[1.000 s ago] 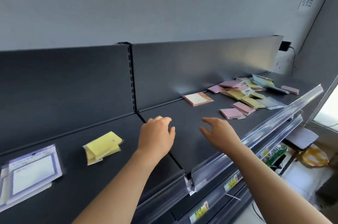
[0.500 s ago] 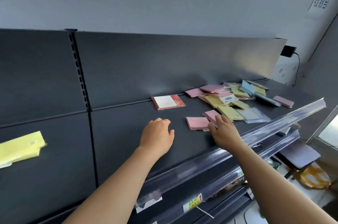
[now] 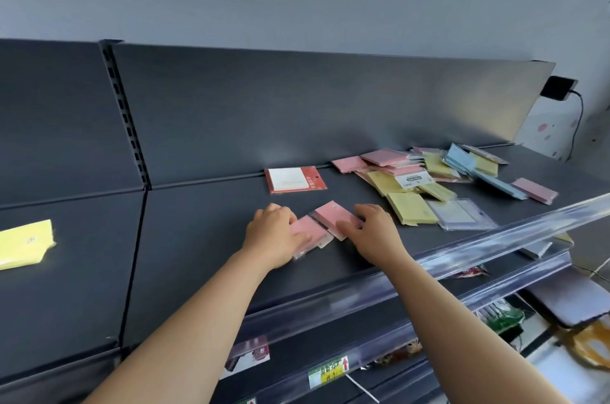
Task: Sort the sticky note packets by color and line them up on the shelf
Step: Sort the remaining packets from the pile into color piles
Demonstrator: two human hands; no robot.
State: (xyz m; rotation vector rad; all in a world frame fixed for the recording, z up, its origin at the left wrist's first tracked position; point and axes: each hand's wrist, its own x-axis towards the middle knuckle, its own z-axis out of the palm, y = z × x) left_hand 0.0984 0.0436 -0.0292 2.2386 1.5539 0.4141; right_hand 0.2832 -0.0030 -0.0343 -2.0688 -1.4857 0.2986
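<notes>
On the dark shelf (image 3: 198, 238), the person's left grip (image 3: 274, 233) pinches a pink packet (image 3: 310, 232); the right grip (image 3: 374, 232) curls closed over a second pink packet (image 3: 330, 217).

Forearms outstretched, left grip (image 3: 274, 235) pinches nearer pink packet (image 3: 311, 232), right grip (image 3: 374, 232) curls over farther pink packet (image 3: 332, 217).
</notes>
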